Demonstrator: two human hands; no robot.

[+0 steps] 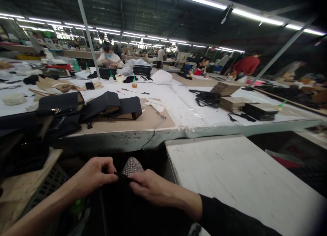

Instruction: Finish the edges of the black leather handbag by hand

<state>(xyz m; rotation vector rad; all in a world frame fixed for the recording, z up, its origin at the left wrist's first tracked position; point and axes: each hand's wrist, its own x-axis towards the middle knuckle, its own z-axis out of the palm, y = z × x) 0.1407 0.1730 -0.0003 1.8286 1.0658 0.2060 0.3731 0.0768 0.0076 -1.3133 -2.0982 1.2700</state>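
Note:
A thin black strip (123,176) is stretched between my two hands, low in the head view, over my dark lap. My left hand (98,171) pinches one end of it between thumb and fingers. Close by on the right, my right hand (150,188) grips the other part, its thumb on top. The strip's lower side blends into the dark background, so its full shape cannot be made out. Beyond the hands, black box-shaped pieces (130,107) with brown insides lie on brown board (153,124) at the table's near edge.
A white board (230,171) juts out at the right. Stacked brown pieces (231,104), black straps (206,98), a glue bottle (134,82) and a phone (89,85) lie on the white table (181,106). A plastic crate (49,185) stands at left. People work across the table.

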